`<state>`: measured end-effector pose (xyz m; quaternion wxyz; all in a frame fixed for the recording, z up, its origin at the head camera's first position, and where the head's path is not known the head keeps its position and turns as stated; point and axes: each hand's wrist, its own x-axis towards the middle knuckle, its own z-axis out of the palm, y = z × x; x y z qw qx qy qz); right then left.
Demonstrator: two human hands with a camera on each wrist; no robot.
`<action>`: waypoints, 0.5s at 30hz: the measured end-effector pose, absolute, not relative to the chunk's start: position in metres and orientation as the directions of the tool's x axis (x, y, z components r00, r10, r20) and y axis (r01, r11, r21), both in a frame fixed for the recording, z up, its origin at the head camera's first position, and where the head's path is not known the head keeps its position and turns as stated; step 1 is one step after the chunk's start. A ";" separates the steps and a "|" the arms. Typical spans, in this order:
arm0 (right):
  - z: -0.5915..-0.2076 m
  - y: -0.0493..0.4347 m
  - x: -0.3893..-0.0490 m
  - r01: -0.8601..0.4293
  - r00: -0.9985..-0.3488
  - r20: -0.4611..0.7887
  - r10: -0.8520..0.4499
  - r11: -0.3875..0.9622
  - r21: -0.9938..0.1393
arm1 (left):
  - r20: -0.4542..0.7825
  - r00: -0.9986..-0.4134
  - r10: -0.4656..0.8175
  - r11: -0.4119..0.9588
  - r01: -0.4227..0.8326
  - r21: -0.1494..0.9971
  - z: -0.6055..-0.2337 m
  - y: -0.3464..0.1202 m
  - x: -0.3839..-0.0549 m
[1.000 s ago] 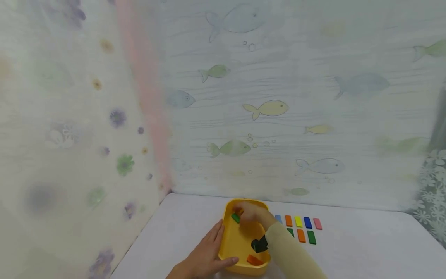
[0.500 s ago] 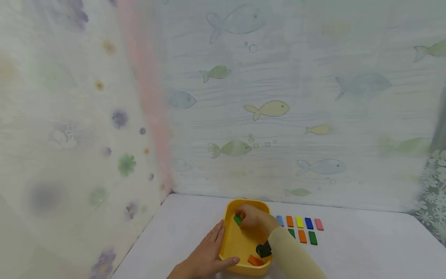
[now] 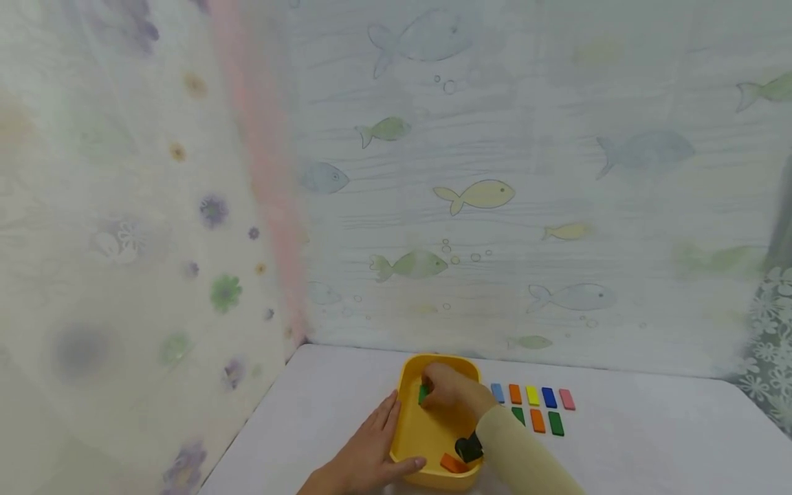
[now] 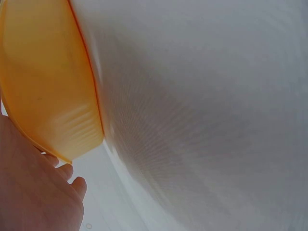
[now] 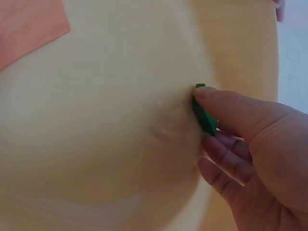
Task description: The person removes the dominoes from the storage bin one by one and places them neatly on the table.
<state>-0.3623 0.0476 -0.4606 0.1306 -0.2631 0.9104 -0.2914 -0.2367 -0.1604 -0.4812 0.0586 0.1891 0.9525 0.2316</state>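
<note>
A yellow plastic bin [image 3: 427,430] stands on the white table. My left hand [image 3: 371,443] lies along its left side with fingers extended, the thumb over the near rim; the left wrist view shows that hand [image 4: 41,178] against the bin's outer wall. Inside the bin, near the far left, my right hand [image 3: 448,388] pinches a small green block [image 5: 205,113] between thumb and fingers. That block's lower end is hidden by the fingers in the head view. An orange block [image 3: 454,463] lies at the bin's near end.
To the right of the bin, flat coloured blocks lie in two rows, among them a yellow block [image 3: 533,395], a pink block [image 3: 567,399] and a green block [image 3: 556,423]. My right forearm partly covers the front row. Fish-patterned sheeting [image 3: 470,302] hangs behind the table.
My right hand has taken the green block between thumb and fingers and turned it more upright, shifting slightly right. The left hand stays at the bin's side.
</note>
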 end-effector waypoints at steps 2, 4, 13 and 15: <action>-0.461 0.046 -0.363 -0.435 -0.819 -0.067 -0.570 0.692 -0.576 | -0.018 -0.920 0.392 0.819 0.340 0.462 -0.483 -0.161 -0.237; -0.460 0.045 -0.362 -0.448 -0.814 -0.059 -0.578 0.690 -0.569 | -0.010 -0.918 0.397 0.816 0.347 0.463 -0.483 -0.161 -0.237; -0.464 0.045 -0.359 -0.401 -0.826 -0.080 -0.558 0.681 -0.612 | -0.011 -0.918 0.396 0.815 0.345 0.466 -0.485 -0.162 -0.238; -0.463 0.044 -0.359 -0.411 -0.824 -0.071 -0.563 0.679 -0.609 | -0.006 -0.916 0.401 0.813 0.353 0.464 -0.483 -0.162 -0.237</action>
